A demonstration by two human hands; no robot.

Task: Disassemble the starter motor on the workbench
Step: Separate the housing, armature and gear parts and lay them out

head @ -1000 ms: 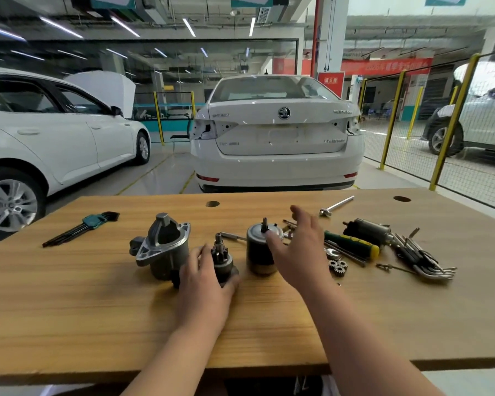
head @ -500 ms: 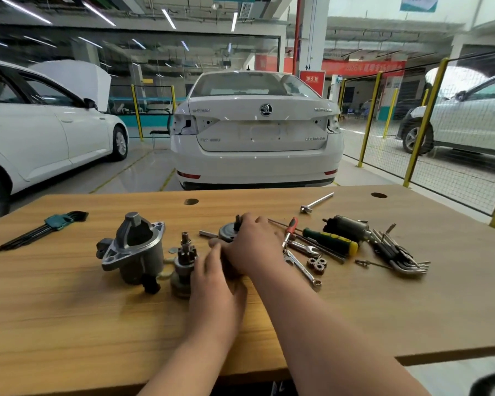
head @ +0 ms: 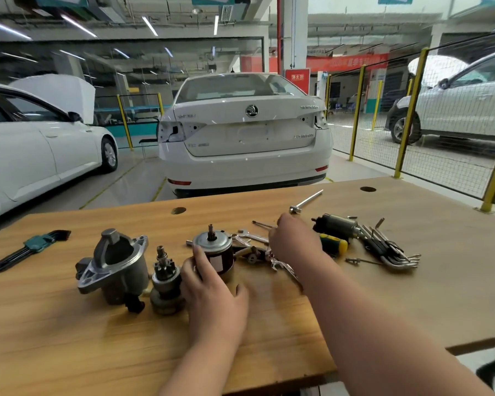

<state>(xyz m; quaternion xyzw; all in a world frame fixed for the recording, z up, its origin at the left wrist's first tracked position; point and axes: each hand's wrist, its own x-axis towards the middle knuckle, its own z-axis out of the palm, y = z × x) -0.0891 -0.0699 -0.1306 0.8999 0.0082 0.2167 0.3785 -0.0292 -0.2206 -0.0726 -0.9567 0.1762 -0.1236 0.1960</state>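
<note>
1. Left hand (head: 212, 292) wraps the round motor body (head: 213, 250) from the near side, with fingers curled against its left wall and thumb spread to the right. Right hand (head: 292, 238) reaches over the wrenches (head: 250, 238) with its fingers bent down. It is blurred, so I cannot tell whether it holds anything.
2. The workbench (head: 412, 304) is a wooden top that carries all the parts.
3. The grey front housing (head: 115, 264) stands left of centre, with its open mouth facing up.
4. The motor body stands upright at the middle of the bench, its short shaft pointing up.
5. The gear shaft (head: 165, 277) stands upright between the housing and the motor body, just beside the left hand.
6. A dark cylinder part (head: 336, 224) lies on its side beyond the right hand.
7. One set of hex keys (head: 389, 252) lies at the right, touching the cylinder's end. Another set (head: 26, 250), in a teal holder, lies well apart at the left edge.
8. A screwdriver (head: 333, 242) with a green and yellow handle lies just beside the right wrist.
</note>
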